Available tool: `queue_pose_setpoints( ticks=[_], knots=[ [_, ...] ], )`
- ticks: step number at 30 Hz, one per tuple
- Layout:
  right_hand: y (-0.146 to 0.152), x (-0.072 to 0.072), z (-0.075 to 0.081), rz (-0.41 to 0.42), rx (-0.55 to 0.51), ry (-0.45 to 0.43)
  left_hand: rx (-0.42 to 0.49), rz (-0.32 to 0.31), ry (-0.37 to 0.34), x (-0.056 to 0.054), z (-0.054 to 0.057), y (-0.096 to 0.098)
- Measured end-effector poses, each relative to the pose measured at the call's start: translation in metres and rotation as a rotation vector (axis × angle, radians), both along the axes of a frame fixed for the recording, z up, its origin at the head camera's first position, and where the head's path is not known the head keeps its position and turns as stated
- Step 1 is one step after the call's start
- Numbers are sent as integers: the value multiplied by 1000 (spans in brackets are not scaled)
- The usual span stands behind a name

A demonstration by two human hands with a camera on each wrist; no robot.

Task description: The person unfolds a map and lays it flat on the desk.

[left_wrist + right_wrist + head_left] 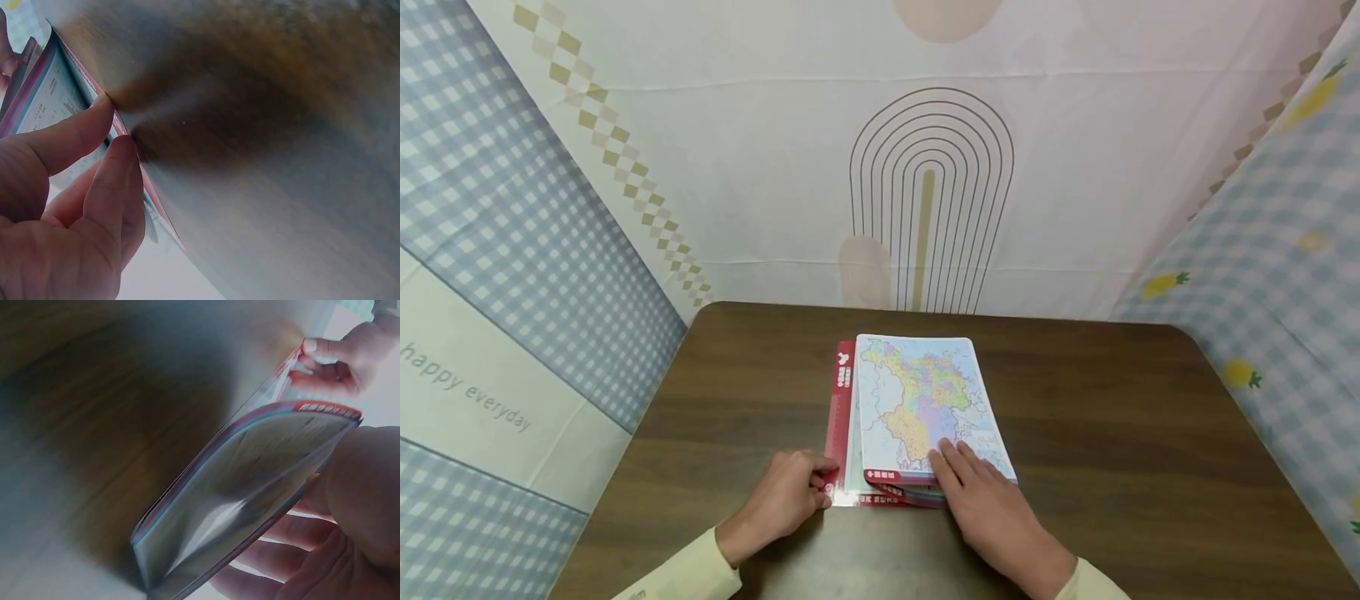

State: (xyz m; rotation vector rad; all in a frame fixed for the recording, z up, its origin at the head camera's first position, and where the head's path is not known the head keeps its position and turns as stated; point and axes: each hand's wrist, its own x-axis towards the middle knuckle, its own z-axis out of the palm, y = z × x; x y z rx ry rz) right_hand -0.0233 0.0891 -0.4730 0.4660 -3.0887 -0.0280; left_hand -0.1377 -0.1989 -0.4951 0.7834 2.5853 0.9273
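Note:
A folded map point(917, 392) with coloured regions and a small red label lies on the table, over a larger red-bordered map sheet point(840, 417). My right hand point(992, 508) rests on the near right part of the folded map, its fingers extended. In the right wrist view, the near edges of the folded layers point(250, 419) bow apart, leaving a gap between them. My left hand point(786, 492) has its thumb and curled fingertips at the near left corner of the red-bordered sheet, holding its edge. The left wrist view shows that thumb and the fingertips point(125, 147) against the red edge.
The dark wood-grain table point(722, 375) extends on both sides of the maps. Behind it hangs a pale cloth point(760, 167) with an arch pattern. Blue checked cloths point(527, 183) hang at the left and right.

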Motion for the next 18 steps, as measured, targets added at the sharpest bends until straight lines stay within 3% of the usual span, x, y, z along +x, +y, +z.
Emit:
queue_pose_setpoints(
  ticks=[6, 14, 18],
  knots=[
    [21, 6, -1, -59, -39, 26, -6, -6, 7, 2, 1, 0],
    [41, 8, 6, -82, -131, 185, 5, -12, 18, 4, 0, 1],
    [55, 6, 11, -53, -190, 263, -1, -6, 19, 4, 0, 2]
  ],
)
